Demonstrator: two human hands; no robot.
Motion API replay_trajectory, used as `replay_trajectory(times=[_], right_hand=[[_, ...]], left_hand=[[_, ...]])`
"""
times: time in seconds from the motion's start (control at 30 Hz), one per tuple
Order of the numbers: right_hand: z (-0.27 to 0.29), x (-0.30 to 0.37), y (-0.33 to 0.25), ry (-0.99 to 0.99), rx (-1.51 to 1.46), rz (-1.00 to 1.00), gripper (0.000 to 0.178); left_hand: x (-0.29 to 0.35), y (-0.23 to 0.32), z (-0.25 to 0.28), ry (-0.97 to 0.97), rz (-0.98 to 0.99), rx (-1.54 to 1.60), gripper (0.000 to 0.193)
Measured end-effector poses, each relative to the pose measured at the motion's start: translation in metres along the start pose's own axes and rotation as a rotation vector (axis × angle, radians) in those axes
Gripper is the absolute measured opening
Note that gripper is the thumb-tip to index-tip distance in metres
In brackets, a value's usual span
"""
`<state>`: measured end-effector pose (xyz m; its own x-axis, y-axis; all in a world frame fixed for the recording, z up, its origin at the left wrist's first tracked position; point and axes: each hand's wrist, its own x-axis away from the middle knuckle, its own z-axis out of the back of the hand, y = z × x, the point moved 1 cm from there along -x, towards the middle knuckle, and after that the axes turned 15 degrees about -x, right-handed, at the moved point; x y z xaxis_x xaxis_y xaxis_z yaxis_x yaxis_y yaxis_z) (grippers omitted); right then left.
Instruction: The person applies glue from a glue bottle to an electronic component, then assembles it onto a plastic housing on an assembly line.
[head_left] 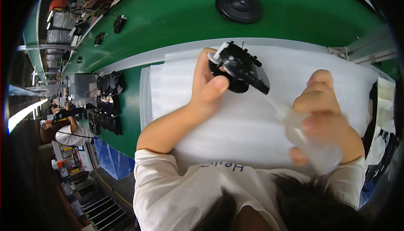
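Observation:
My left hand [207, 83] is closed around a black mechanical part [240, 65] with a round disc base, a protruding arm and a white piece at its upper left. The part is raised over the white foam sheet [244, 121]. In my right hand [322, 109], blurred by motion, is a translucent squeeze bottle [313, 144] with a thin nozzle. The nozzle points up and left toward the black part's lower right end; whether it touches is too blurred to tell.
A round black disc-shaped part [239, 5] lies on the green conveyor belt [181, 16] beyond the foam. Smaller black parts [120, 23] sit farther left on it. Several black assemblies [108, 102] stand in rows at left. Another person [73, 133] works at the far left. A metal frame [366, 52] rises at right.

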<state>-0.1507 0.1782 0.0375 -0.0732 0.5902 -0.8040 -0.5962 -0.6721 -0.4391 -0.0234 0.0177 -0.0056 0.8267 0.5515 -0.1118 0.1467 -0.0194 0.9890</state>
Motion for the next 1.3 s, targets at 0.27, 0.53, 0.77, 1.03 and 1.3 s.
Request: replay_trajectory(times=[0.27,0.53,0.77,1.03,1.3], right_hand=[[-0.007,0.01,0.038,0.778,-1.206,-1.068,0.036],[-0.01,0.016,0.063,0.946,-1.319,-1.159,0.035],[-0.005,0.022,0.063,0.72,-1.42,-1.019,0.035],[-0.005,0.015,0.064,0.917,-1.547,-1.051,0.034],[-0.002,0.018,0.069,0.962,-1.547,-1.091,0.034]], left_hand=[[-0.051,0.007,0.041,0.375,-0.19,-0.448,0.038],[-0.078,-0.004,0.114,0.76,0.032,-0.758,0.053],[-0.078,-0.001,0.107,0.712,0.002,-1.107,0.039],[-0.085,-0.011,0.151,0.868,-0.008,-1.184,0.032],[-0.101,-0.016,0.229,1.101,0.493,-1.747,0.05]])
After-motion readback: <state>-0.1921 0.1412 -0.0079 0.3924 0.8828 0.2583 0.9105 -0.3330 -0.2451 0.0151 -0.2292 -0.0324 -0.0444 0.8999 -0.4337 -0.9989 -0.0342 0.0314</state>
